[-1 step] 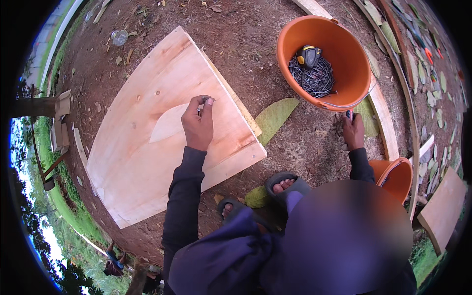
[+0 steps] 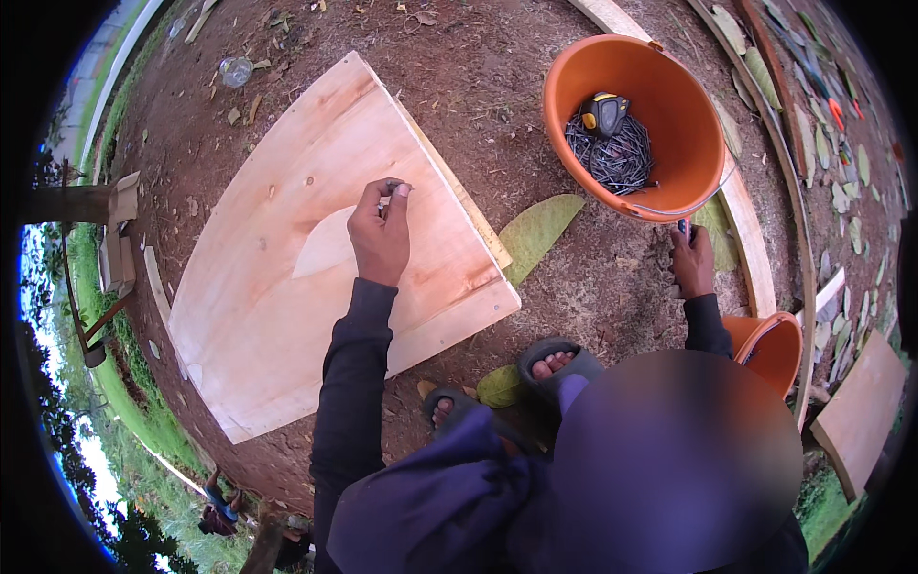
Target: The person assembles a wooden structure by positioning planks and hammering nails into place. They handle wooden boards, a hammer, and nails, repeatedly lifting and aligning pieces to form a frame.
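Note:
Over a pale plywood sheet point(image 2: 258, 316) on a board frame, my left hand point(image 2: 381, 234) is closed in a pinch. Small grey metal pieces that look like nails show between its thumb and fingers. My right hand point(image 2: 692, 258) is wrapped around a thin handle with blue and red on it point(image 2: 683, 228), just below the orange bucket point(image 2: 688, 134). The rest of that handled thing is hidden, so its kind is unclear. Inside the bucket lie many loose nails point(image 2: 622, 163), with a black and yellow tape measure point(image 2: 604, 114) on top.
A second orange bucket point(image 2: 776, 354) stands by my right forearm. Long timber strips point(image 2: 749, 230) run along the right, with a plywood offcut point(image 2: 865, 411) beyond. Large leaves point(image 2: 537, 234) and a clear plastic cup point(image 2: 235, 71) lie on the dirt. People are at the lower left.
My left hand has shifted slightly left above the plywood. My right hand has moved a little to the right and toward me, still gripping the handle.

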`<state>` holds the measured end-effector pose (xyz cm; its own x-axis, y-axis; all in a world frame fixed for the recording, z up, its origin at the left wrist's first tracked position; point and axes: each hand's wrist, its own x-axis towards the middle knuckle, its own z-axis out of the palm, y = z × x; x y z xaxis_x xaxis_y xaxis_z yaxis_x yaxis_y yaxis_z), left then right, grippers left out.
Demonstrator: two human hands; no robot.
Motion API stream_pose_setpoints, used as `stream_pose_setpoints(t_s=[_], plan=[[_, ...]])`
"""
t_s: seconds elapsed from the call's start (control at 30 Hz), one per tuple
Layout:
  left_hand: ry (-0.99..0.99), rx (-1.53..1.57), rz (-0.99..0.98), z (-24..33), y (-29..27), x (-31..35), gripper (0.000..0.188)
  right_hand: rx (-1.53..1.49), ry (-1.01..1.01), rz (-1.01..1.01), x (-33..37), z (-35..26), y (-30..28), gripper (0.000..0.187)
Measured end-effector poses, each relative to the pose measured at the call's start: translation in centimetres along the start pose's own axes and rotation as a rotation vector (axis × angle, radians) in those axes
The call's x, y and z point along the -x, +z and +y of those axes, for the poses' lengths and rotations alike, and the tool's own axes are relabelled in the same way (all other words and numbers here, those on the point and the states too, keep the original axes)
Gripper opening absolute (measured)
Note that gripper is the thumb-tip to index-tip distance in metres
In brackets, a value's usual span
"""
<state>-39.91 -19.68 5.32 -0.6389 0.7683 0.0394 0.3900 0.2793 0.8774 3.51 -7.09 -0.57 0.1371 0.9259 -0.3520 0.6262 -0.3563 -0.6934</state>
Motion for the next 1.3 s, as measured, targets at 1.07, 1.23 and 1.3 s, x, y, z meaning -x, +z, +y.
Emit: stream_pose_setpoints(t_s=[1.07,1.23,1.3], plan=[[0.146,-0.086,0.262,-4.8,2.2,-18.5,0.022,-0.316,-0.450,-0.700,7.2,-22.1,11.8,0.045],[0.126,-0.029,0.282,-5.2,2.3,-19.1,0.022,-0.225,-0.325,-0.635,6.4,-20.0,13.3,0.038],[0.106,-0.036,0.291,-5.1,2.4,-19.1,0.023,-0.199,-0.273,-0.626,6.3,-19.1,13.7,0.035]])
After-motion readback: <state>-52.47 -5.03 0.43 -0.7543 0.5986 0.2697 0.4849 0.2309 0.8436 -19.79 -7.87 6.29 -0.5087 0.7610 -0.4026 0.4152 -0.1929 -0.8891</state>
